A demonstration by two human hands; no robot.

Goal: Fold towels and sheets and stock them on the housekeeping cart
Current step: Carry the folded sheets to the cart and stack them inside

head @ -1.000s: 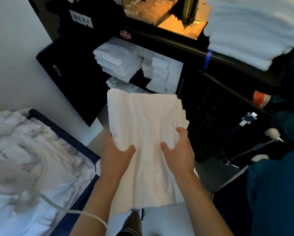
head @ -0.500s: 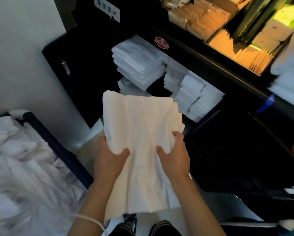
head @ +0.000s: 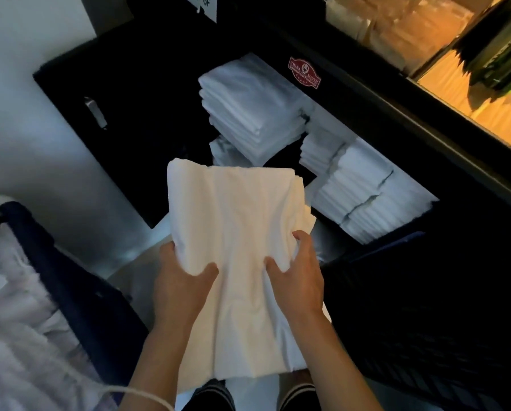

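Observation:
A folded white sheet (head: 236,232) hangs flat in front of me, its far edge level with the cart's lower shelf. My left hand (head: 180,283) grips its left side, thumb on top and fingers underneath. My right hand (head: 298,271) grips the right side the same way, bunching the layered edge. Beyond it stands the black housekeeping cart (head: 366,114). On its shelf a stack of folded sheets (head: 251,108) lies on the left and stacks of folded towels (head: 363,188) on the right.
A blue-rimmed laundry bin (head: 70,277) full of loose white linen (head: 14,336) sits at my left. The cart's top tray (head: 444,46) holds paper packets under warm light. A white wall (head: 26,114) is at the far left, and my shoes (head: 215,396) show below the sheet.
The view has tilted down and closed in on the cart's shelf. Both hands keep the same grip, and the sheet has moved slightly toward the shelf stacks.

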